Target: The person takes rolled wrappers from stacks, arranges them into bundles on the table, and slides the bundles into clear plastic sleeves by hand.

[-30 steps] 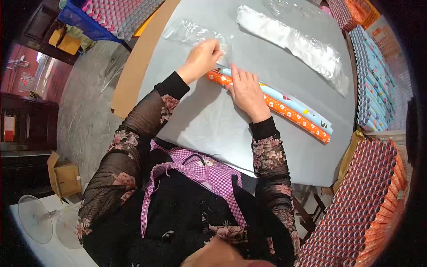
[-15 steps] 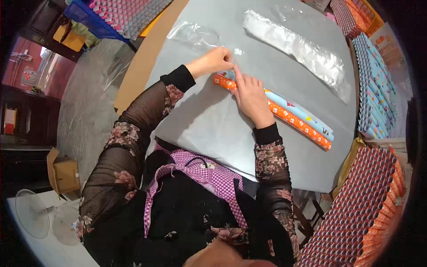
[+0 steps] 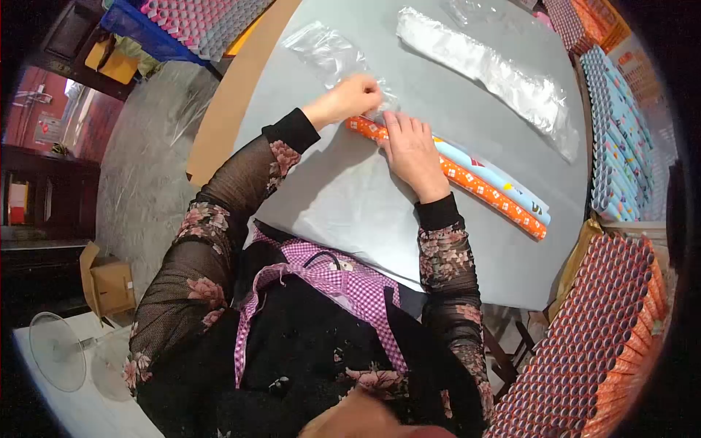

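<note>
Two rolls of patterned paper lie side by side, slanting down to the right across the grey table (image 3: 307,182). The nearer roll is orange with white motifs (image 3: 493,203), the farther one light blue with coloured figures (image 3: 511,191). My right hand (image 3: 412,157) is closed over both rolls near their left end. My left hand (image 3: 349,100) is closed just above that end, its fingertips pinched together; what they hold, if anything, is too small to make out. Beneath and beyond it spreads a crinkled clear plastic sleeve (image 3: 321,50).
A stack of clear plastic sleeves (image 3: 482,69) lies at the far side of the table. Light-blue rolls (image 3: 621,139) and red-orange rolls (image 3: 584,328) are piled along the right. A blue crate (image 3: 146,33) of rolls stands at upper left, a cardboard box (image 3: 109,281) on the floor.
My right index finger has drawn back from my left fingertips and now rests on the rolls. The clear sleeve beyond my left hand has shifted and lies more spread out.
</note>
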Available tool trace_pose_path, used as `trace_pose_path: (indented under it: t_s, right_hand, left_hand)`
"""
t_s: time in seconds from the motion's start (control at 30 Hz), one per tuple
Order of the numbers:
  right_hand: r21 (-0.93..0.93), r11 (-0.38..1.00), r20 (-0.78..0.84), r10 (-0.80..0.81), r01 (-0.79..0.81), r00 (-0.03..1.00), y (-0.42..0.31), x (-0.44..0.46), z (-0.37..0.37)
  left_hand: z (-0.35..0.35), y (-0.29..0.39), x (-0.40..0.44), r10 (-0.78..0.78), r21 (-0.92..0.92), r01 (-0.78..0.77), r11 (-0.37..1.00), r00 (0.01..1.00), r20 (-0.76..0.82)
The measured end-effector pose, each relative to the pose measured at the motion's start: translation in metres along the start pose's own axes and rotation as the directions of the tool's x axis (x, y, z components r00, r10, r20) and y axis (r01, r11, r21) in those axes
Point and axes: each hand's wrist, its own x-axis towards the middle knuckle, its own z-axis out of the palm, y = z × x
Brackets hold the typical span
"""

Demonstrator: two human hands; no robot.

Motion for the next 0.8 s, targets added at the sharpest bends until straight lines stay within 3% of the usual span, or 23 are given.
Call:
trace_pose_path:
  t_s: [0.07, 0.13, 0.27, 0.3, 0.33, 0.37, 0.4, 0.43, 0.47, 0.5, 0.57, 0.63, 0.67, 0.73, 0.77, 0.8]
  right_hand:
    - [0.005, 1.0, -0.009, -0.002, 0.002, 1.0, 0.0, 0.0, 0.0]
    - [0.004, 1.0, -0.028, 0.002, -0.002, 1.0, 0.001, 0.001, 0.002]
    - [0.016, 1.0, -0.032, 0.001, -0.001, 0.999, -0.001, 0.002, -0.003]
    - [0.029, 1.0, -0.027, -0.008, 0.009, 1.0, -0.003, 0.001, -0.007]
    - [0.046, 0.999, -0.029, -0.017, 0.018, 0.999, -0.003, 0.001, -0.008]
    - [0.062, 0.997, -0.038, -0.036, 0.038, 0.999, -0.002, 0.002, -0.007]
    - [0.052, 0.998, -0.013, -0.021, 0.021, 1.0, -0.001, 0.001, -0.006]
    - [0.041, 0.999, 0.012, -0.006, 0.006, 1.0, -0.001, 0.0, -0.005]
    - [0.012, 1.0, 0.03, -0.008, 0.007, 1.0, -0.002, 0.003, -0.007]
    - [-0.017, 1.0, 0.052, 0.001, 0.0, 0.999, -0.004, 0.003, -0.009]
    - [-0.063, 0.998, 0.051, -0.01, 0.013, 0.999, -0.004, 0.003, -0.01]
    - [-0.061, 0.996, -0.008, -0.065, 0.064, 0.998, -0.002, 0.002, -0.009]
    - [-0.067, 0.997, 0.052, -0.037, 0.041, 0.998, -0.003, 0.003, -0.01]
    - [-0.093, 0.995, 0.091, -0.026, 0.035, 0.996, 0.0, 0.002, -0.006]
    - [-0.097, 0.994, 0.089, -0.044, 0.052, 0.995, 0.001, 0.0, -0.005]
    - [-0.062, 0.997, 0.069, -0.032, 0.036, 0.997, 0.0, 0.001, -0.005]
  left_hand:
    - [0.001, -0.001, 0.002, 0.002, 0.006, -0.001, 1.0, 0.995, -0.096]
    - [-0.002, 0.004, 0.002, 0.141, 0.239, -0.065, 0.969, 0.938, -0.318]
    - [0.009, 0.004, -0.002, 0.157, 0.152, -0.098, 0.984, 0.881, -0.446]
    - [0.011, 0.005, -0.006, 0.203, 0.217, -0.118, 0.969, 0.88, -0.43]
    - [0.017, 0.0, -0.007, 0.141, 0.091, -0.111, 0.99, 0.885, -0.444]
    - [0.02, 0.006, -0.01, 0.114, 0.106, -0.074, 0.992, 0.888, -0.446]
    - [0.027, 0.0, -0.011, 0.153, 0.072, -0.135, 0.988, 0.891, -0.428]
    - [0.024, -0.007, -0.006, 0.118, 0.044, -0.109, 0.993, 0.947, -0.298]
    - [0.028, 0.001, -0.01, 0.137, 0.03, -0.134, 0.99, 0.935, -0.326]
    - [0.034, -0.017, -0.004, 0.385, 0.232, -0.313, 0.921, 0.826, -0.413]
    - [0.033, -0.006, -0.023, 0.448, 0.314, -0.337, 0.888, 0.791, -0.416]
    - [0.036, -0.016, -0.032, 0.754, 0.659, -0.442, 0.609, 0.58, -0.308]
    - [0.037, -0.018, -0.036, 0.761, 0.666, -0.438, 0.604, 0.564, -0.32]
    - [0.034, -0.018, -0.044, 0.747, 0.623, -0.544, 0.562, 0.658, -0.099]
    - [0.032, -0.023, -0.04, 0.75, 0.63, -0.536, 0.561, 0.652, -0.113]
    - [0.031, -0.036, -0.029, 0.685, 0.559, -0.519, 0.647, 0.717, -0.127]
